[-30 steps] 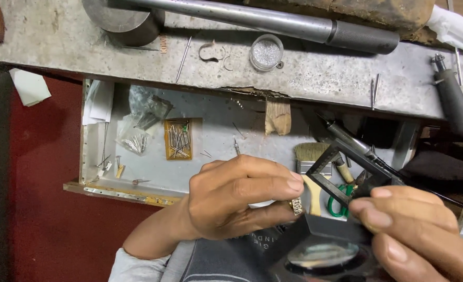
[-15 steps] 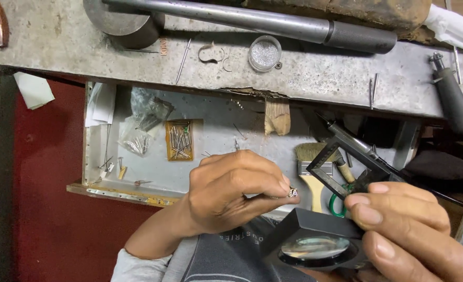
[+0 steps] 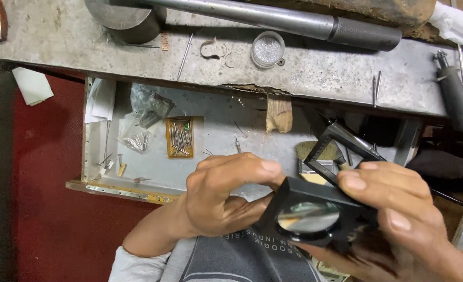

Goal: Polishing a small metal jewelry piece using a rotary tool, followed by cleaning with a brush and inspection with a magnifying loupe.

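My right hand point(image 3: 403, 224) grips a black folding magnifier point(image 3: 307, 216) by its frame, with the round lens facing up toward me. My left hand point(image 3: 226, 198) is just left of it, thumb and forefinger pinched together against the magnifier's left edge. Whatever they pinch is hidden behind the black frame. Both hands hover over an open metal drawer point(image 3: 137, 183) below the workbench point(image 3: 320, 73).
The drawer holds a small yellow box of pins point(image 3: 179, 137), plastic bags point(image 3: 142, 120) and a brush point(image 3: 320, 151). A wooden peg point(image 3: 279, 112) juts from the bench edge. On the bench lie a steel bar point(image 3: 273, 18), a round tin point(image 3: 267, 49) and a dark handpiece point(image 3: 456, 96).
The magnifier has come up and closer to the camera. The small shiny piece pinched in my left fingers, visible before, is now covered by the magnifier's frame.
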